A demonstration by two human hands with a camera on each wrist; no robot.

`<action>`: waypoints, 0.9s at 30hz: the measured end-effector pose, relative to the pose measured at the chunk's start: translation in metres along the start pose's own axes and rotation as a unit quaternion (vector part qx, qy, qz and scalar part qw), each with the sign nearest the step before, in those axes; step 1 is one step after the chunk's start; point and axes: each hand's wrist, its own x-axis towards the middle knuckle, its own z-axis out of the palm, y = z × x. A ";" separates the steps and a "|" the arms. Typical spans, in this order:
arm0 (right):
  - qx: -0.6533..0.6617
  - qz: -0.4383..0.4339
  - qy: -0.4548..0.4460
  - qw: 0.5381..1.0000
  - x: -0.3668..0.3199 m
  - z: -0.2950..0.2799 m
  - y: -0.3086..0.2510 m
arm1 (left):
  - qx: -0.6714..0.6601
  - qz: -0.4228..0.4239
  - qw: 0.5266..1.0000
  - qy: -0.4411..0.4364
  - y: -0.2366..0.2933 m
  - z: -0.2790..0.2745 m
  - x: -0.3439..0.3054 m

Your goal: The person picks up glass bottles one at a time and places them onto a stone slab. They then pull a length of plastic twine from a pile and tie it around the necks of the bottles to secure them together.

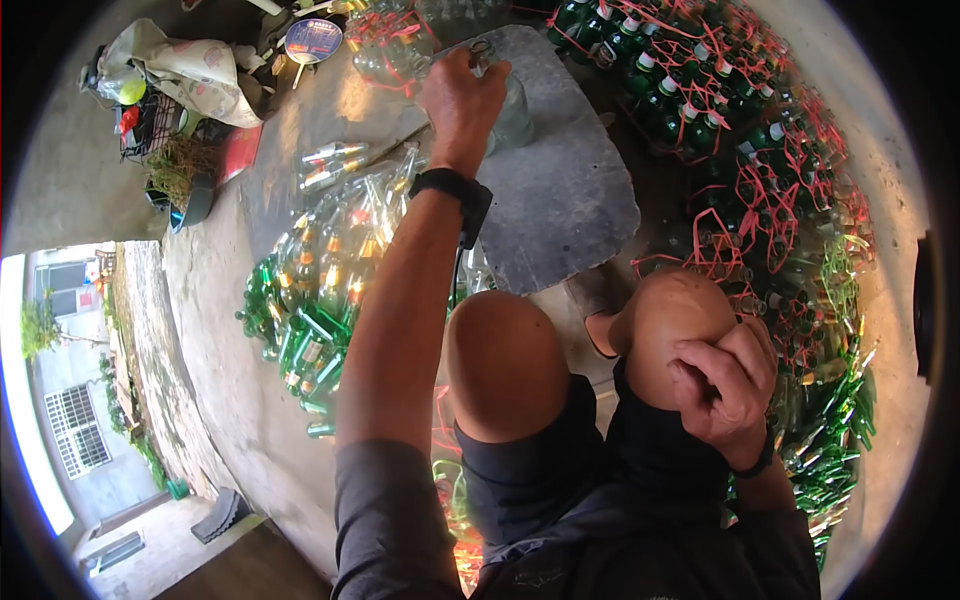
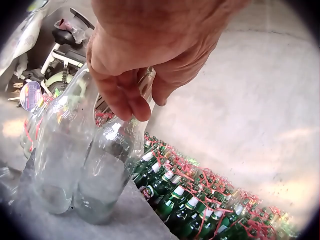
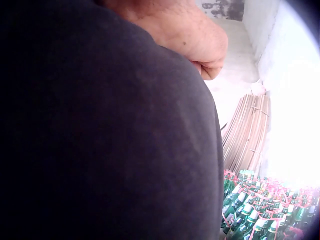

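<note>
At the far end of a dark grey board (image 1: 560,190), my left hand (image 1: 465,105) reaches out and grips the neck of a clear glass bottle (image 2: 105,170). Thumb and fingers close round the neck from above in the left wrist view. The bottle stands slightly tilted over the board, and a second clear bottle (image 2: 62,145) is right beside it. My right hand (image 1: 725,385) rests on my right knee with loosely curled fingers and nothing in them. Dark cloth covers much of the right wrist view, with part of that hand (image 3: 190,40) above it.
Green bottles (image 1: 660,90) tied with pink string are packed along the right side. Loose clear and green bottles (image 1: 315,340) lie on the floor at left. A bundle of clear bottles (image 1: 390,50) sits beyond the board, near a round fan (image 1: 313,40). Long slats (image 3: 247,132) lean by the wall.
</note>
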 end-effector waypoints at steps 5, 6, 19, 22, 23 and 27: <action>-0.001 -0.001 -0.002 1.000 -0.001 -0.001 0.001 | -0.006 -0.004 1.000 0.016 -0.003 0.007 0.001; -0.002 0.001 -0.002 1.000 -0.001 -0.001 0.001 | -0.013 -0.006 1.000 0.023 -0.003 0.008 0.002; 0.001 0.007 -0.009 1.000 -0.001 -0.003 -0.001 | -0.005 -0.032 0.999 0.007 0.005 0.009 0.005; 0.000 0.009 -0.012 1.000 -0.001 -0.003 -0.002 | -0.027 -0.020 0.999 0.022 0.003 0.008 0.003; -0.004 0.016 -0.020 1.000 -0.003 -0.004 -0.002 | -0.026 -0.006 0.999 0.027 0.002 0.008 0.002; -0.005 0.028 -0.038 0.999 -0.002 -0.006 -0.004 | -0.035 0.048 0.998 0.014 -0.001 -0.004 -0.007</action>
